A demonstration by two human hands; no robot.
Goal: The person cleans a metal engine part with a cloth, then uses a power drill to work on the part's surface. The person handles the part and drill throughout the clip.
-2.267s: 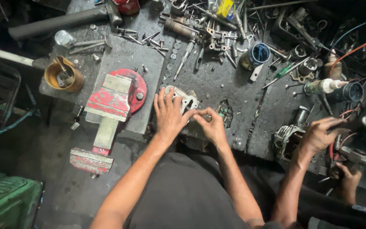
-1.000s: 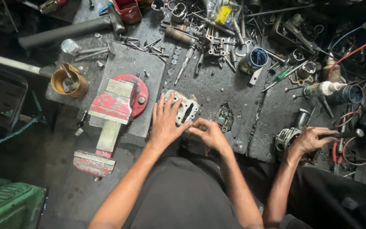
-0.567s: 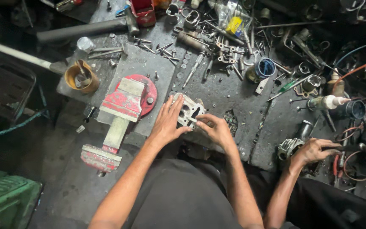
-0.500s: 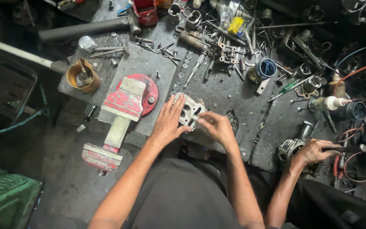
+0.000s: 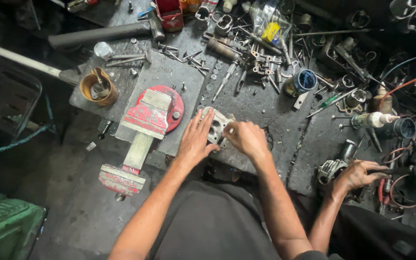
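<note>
A small grey metal part with round holes [image 5: 216, 126] lies on the dark workbench [image 5: 270, 103] in front of me. My left hand [image 5: 194, 140] rests flat against its left side with fingers spread. My right hand [image 5: 245, 138] is closed over its right edge, fingertips pinched at the part. Whether a small tool sits in those fingers cannot be seen.
A red bench vise [image 5: 143, 130] stands left of my hands beside an orange cup of tools [image 5: 98, 86]. Bolts, sockets, wrenches and a blue can [image 5: 305, 81] crowd the back. Another person's hand [image 5: 357, 174] rests on a metal assembly [image 5: 331, 169] at right. A green crate [image 5: 6, 228] sits low left.
My hands have stayed on the grey part with small finger shifts. The camera view has drifted. The other person's hand moved slightly at the metal assembly on the right.
</note>
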